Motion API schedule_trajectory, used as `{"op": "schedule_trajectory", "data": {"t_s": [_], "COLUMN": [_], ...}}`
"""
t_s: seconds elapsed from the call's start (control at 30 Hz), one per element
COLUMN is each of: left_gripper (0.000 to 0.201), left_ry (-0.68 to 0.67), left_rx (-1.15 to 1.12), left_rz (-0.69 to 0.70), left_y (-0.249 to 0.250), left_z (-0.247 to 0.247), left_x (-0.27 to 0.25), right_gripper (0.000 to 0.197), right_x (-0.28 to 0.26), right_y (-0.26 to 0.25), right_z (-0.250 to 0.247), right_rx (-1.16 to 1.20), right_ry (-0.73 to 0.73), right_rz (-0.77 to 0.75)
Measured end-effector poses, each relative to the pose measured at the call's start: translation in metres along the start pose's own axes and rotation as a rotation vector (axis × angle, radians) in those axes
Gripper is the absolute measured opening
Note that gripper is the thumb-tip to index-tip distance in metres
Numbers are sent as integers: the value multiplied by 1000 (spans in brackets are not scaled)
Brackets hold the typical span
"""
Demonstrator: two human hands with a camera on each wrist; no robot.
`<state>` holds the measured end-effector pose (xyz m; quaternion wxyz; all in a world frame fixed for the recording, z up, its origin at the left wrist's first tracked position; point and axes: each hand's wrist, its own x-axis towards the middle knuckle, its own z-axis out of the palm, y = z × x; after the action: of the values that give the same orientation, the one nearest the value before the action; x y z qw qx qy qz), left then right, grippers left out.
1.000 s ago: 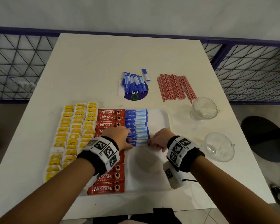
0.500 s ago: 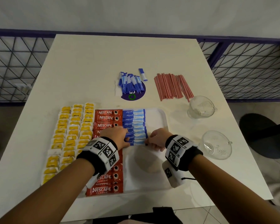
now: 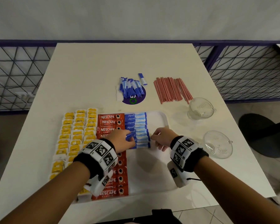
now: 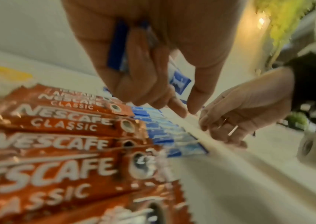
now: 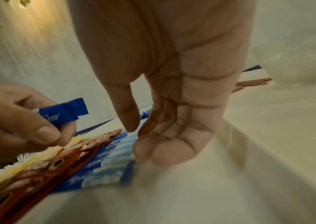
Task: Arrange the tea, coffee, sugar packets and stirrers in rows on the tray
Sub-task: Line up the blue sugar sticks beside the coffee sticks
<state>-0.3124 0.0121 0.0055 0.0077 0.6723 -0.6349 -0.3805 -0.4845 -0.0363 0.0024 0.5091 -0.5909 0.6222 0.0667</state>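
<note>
At the left of the head view the yellow tea bags [image 3: 74, 139], small flat squares of glossy paper, fill three columns, and beside them the red foil coffee sticks [image 3: 111, 122] run down the white plastic tray [image 3: 162, 117], crinkled and shiny. At mid-frame the left hand [image 3: 121, 140] curls around spare blue sugar packets [image 4: 116, 50], thin paper sticks. Just right of it the blue sugar row [image 3: 138, 126] is half built, and the right hand [image 3: 162, 139], fingers bent, nudges the row's right ends with its fingertips [image 5: 143, 151]; it seems to hold nothing. To do this well, I would butt each packet against the coffee sticks and square the free ends gently, since light paper slides easily. At upper right, the thin red stirrers [image 3: 171, 90] lie loose on the table [image 3: 87, 70].
</note>
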Motion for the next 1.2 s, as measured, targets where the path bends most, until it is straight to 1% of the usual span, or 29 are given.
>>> {"op": "schedule_trajectory", "data": {"t_s": [0.07, 0.13, 0.2, 0.23, 0.3, 0.33, 0.43, 0.47, 0.5, 0.53, 0.63, 0.7, 0.83, 0.93, 1.03, 1.13, 1.2], "left_gripper": [25, 22, 23, 21, 17, 16, 18, 17, 17, 18, 23, 26, 16, 22, 23, 14, 15], "left_ry": [-68, -151, -230, -264, -313, -329, -359, -362, -357, -348, -330, -306, -253, -200, -132, -80, -73], "left_rx": [-105, -219, -334, -384, -497, -547, -605, -590, -569, -559, -593, -610, -680, -651, -617, -549, -568], "left_rz": [16, 23, 45, 58, 70, 68, 60, 67, 69, 68, 88, 90, 14, -26, -23, 29, 46], "left_y": [3, 7, 11, 13, 14, 14, 12, 11, 10, 8, 0, -8, -20, -29, -36, -41, -41], "left_z": [-3, -8, -14, -16, -17, -17, -17, -17, -16, -16, -15, -15, -14, -10, -5, -1, 0], "left_x": [-4, -8, -13, -15, -19, -21, -24, -25, -27, -28, -33, -37, -40, -42, -44, -46, -47], "right_gripper": [13, 23, 29, 27, 12, 8, 6, 15, 20, 20, 6, 5, 10, 21, 20, 8, 14], "right_x": [-7, -15, -22, -23, -25, -27, -28, -30, -29, -29, -29, -29, -33, -34, -37, -42, -46], "right_y": [-5, -13, -21, -24, -28, -29, -30, -30, -29, -29, -26, -24, -21, -19, -14, -7, -2], "right_z": [-4, -7, -7, -6, -2, -1, 3, 4, 6, 7, 9, 11, 18, 26, 32, 35, 34], "right_rx": [69, 112, 74, 51, 40, 44, 97, 104, 114, 121, 182, 197, 286, 361, 429, 476, 524], "right_ry": [-17, -52, -62, -57, -45, -39, -45, -48, -47, -43, -26, -10, 6, 7, 6, -23, -16], "right_rz": [-116, -242, -332, -361, -386, -390, -381, -373, -368, -358, -348, -336, -299, -291, -275, -256, -232]}}
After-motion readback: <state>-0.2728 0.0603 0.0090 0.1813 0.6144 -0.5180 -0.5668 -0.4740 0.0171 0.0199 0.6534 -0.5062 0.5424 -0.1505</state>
